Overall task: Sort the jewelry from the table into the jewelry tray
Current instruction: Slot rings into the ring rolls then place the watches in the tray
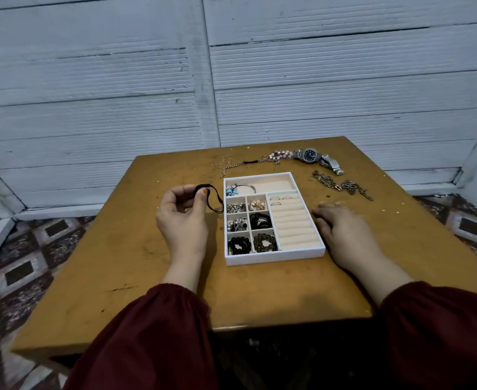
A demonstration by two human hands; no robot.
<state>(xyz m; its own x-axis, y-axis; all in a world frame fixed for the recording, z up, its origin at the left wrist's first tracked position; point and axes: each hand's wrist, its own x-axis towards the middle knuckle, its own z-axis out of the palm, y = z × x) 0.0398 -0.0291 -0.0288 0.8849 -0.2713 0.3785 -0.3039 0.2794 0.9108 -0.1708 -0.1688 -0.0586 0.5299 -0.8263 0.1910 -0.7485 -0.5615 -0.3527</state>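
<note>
A white jewelry tray [274, 256] sits mid-table, its small compartments filled with beads and trinkets, and three rings stand in the ring rolls [280, 199]. My left hand [181, 218] pinches a thin black cord bracelet [214, 199] just left of the tray. My right hand [344, 228] rests flat on the table beside the tray's right wall, holding nothing. Behind the tray lie a silver watch [313, 158], a pink bead bracelet [281, 155], a thin chain necklace [241, 165], several small gold rings [222, 161] and a chunky metal chain [341, 185].
The wooden table [147, 263] has bare surface left of and in front of the tray. A white panelled wall [231, 80] stands right behind the table. Patterned floor [20, 263] shows on both sides.
</note>
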